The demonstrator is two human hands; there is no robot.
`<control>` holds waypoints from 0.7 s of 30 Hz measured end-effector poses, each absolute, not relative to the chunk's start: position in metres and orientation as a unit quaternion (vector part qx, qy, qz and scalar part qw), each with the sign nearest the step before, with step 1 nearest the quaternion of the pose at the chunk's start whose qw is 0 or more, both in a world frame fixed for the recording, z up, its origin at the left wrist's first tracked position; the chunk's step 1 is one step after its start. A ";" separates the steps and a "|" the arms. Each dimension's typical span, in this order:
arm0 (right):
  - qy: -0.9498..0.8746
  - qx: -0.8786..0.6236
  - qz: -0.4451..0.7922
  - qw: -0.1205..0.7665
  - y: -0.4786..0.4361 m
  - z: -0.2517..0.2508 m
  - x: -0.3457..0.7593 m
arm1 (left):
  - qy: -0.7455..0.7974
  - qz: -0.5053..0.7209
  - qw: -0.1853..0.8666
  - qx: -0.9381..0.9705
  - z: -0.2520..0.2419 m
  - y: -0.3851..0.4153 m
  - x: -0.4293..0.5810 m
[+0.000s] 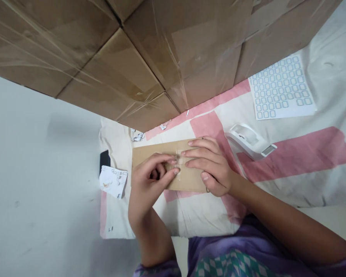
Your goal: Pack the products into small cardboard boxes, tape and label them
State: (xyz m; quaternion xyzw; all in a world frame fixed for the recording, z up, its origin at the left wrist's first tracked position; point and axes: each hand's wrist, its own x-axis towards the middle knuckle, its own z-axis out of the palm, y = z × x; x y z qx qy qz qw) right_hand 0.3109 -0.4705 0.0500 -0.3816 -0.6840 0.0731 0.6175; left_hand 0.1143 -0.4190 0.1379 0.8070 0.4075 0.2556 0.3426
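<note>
A flat brown cardboard piece (pixel 148 151), perhaps a small box or envelope, lies on the cloth in front of me. Clear tape (pixel 180 153) runs across its middle. My left hand (pixel 147 179) is curled at the tape, thumb and forefinger pinched close at its edge. Over the right part of the cardboard, my right hand (pixel 212 163) rests with fingers stretched out, their tips by the tape. A white tape dispenser (pixel 249 141) sits on the cloth to the right of that hand.
Large brown cartons (pixel 150 69) wrapped in clear film stand along the back. A sheet of blue-framed labels (pixel 282 90) lies at right. On the left are a white paper scrap (pixel 113 181) and a black object (pixel 104 159). Crumpled bits (pixel 138 136) lie near the cartons.
</note>
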 end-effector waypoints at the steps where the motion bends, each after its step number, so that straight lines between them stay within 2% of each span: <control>1: -0.684 -0.382 0.073 0.618 -0.471 0.050 0.311 | 0.406 0.258 0.337 0.810 0.138 -0.419 0.114; 15: -0.688 -0.382 0.078 0.612 -0.471 0.050 0.311 | 0.387 0.241 0.283 0.844 0.142 -0.415 0.119; 21: -0.687 -0.387 0.089 0.609 -0.473 0.052 0.312 | 0.430 0.231 0.304 0.818 0.139 -0.419 0.120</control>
